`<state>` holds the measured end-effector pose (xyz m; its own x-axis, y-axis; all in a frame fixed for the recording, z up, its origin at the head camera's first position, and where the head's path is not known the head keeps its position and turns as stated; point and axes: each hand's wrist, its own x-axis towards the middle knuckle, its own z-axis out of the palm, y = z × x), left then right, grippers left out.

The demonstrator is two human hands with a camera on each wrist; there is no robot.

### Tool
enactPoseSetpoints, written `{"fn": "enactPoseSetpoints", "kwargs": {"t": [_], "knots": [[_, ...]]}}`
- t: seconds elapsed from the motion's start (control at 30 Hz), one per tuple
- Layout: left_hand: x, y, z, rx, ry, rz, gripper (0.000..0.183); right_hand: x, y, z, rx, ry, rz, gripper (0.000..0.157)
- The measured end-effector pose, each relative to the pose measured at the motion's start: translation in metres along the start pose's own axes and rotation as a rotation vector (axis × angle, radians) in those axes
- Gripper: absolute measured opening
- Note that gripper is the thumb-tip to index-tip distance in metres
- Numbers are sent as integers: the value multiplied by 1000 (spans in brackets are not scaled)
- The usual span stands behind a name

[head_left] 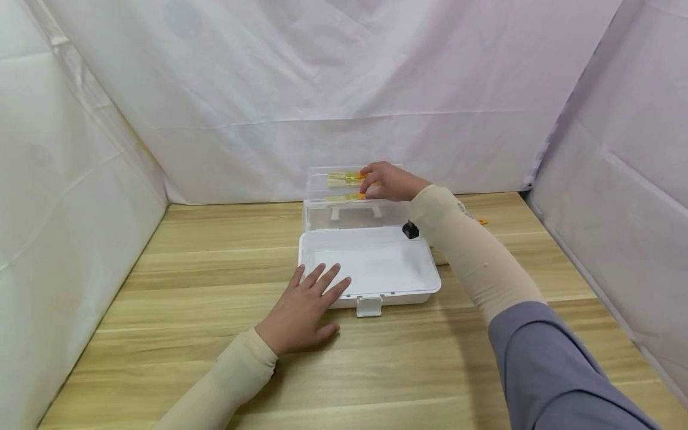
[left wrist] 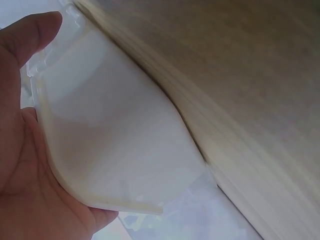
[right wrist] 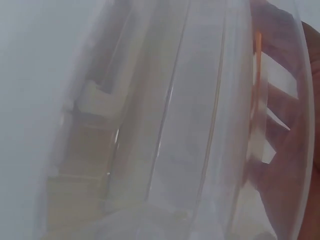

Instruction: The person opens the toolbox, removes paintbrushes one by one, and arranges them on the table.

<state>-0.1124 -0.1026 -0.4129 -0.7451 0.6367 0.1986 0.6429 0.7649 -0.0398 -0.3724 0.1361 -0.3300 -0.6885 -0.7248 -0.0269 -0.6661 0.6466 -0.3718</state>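
Note:
A white storage box (head_left: 376, 263) stands with its hinged see-through lid and tiered trays (head_left: 317, 194) raised behind it. My left hand (head_left: 303, 310) rests on the box's front left rim with fingers spread; in the left wrist view the white side wall (left wrist: 110, 125) lies beside that palm. Over the upper trays, my right hand (head_left: 389, 182) curls its fingers and pinches a paintbrush (head_left: 352, 176) with pale bristles and an orange handle. A similar brush (head_left: 344, 197) lies just below. In the right wrist view, clear tray walls partly veil the fingers and an orange strip (right wrist: 258, 65).
A small black object (head_left: 411, 229) sits at the box's right back corner. Beyond the right forearm, a small orange piece (head_left: 483, 221) shows on the wooden table (head_left: 215, 286). White cloth walls (head_left: 258, 89) stand at the back and both sides.

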Motion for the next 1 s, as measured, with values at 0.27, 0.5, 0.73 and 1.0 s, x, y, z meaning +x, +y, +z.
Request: {"fn": "enactPoseSetpoints", "kwargs": {"t": [0.27, 0.5, 0.73, 1.0], "knots": [[0, -1, 1, 6, 5, 4, 84, 1, 1, 1, 17, 12, 18, 18], [0, -1, -1, -4, 1, 12, 84, -2, -2, -2, 78, 35, 50, 24], [0, 0, 2, -6, 7, 9, 84, -12, -7, -9, 113, 49, 79, 30], [0, 1, 4, -16, 7, 6, 83, -35, -8, -13, 123, 84, 81, 28]]}}
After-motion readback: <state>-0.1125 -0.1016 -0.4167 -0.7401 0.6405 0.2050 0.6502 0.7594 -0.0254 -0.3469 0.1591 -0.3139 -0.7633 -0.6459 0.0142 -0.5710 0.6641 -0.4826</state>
